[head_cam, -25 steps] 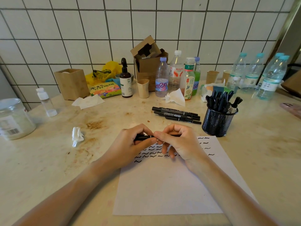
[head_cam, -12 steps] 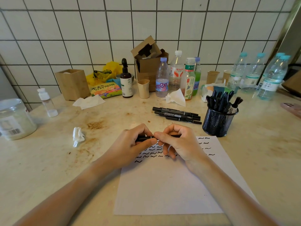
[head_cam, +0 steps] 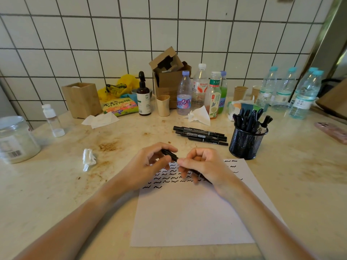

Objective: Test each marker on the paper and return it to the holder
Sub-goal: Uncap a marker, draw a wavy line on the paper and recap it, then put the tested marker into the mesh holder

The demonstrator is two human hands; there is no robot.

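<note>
Paper (head_cam: 193,218) lies on the table (head_cam: 56,194), front-centre. Both hands over its far edge: left hand (head_cam: 148,164) to the left, right hand (head_cam: 204,166) to the right, one marker (head_cam: 171,156) btwn them, above the squiggle rows (head_cam: 165,178). Holder (head_cam: 246,142) w/ markers in it stands just past the paper's far right corner. Loose markers (head_cam: 201,135) lie left of holder, behind the hands. Crumpled tissue (head_cam: 88,159) left of the paper. Bottles (head_cam: 202,91) & box (head_cam: 169,76) at back, by the wall.
</note>
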